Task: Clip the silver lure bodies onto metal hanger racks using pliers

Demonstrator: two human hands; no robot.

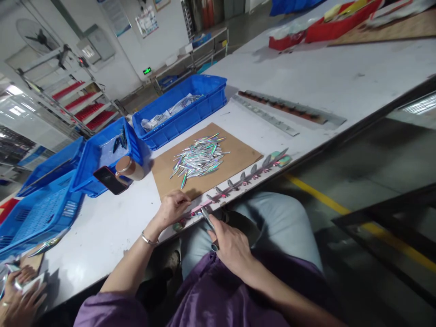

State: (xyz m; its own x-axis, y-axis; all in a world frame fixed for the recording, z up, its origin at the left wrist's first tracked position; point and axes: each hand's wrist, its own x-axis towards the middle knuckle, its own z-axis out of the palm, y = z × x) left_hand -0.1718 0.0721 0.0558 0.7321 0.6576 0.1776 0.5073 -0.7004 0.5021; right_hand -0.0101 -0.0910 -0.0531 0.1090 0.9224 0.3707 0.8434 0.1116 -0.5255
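One matte white table carries flat brown cardboard heaped with dozens of glossy holographic slivers, which we judge left to do. Thin pink strip along the edge already bears several leaf-shaped pieces. We see the left hand curled on the strip's end, grip unclear; the right hand fingers pinch one sliver.

Your top is purple, loose and softly creased, and its sleeves leave your forearms bare. A thin silver bracelet circles the wrist above your left hand. A dark ring sits on a finger of your right hand. Your trousers are pale blue-grey.
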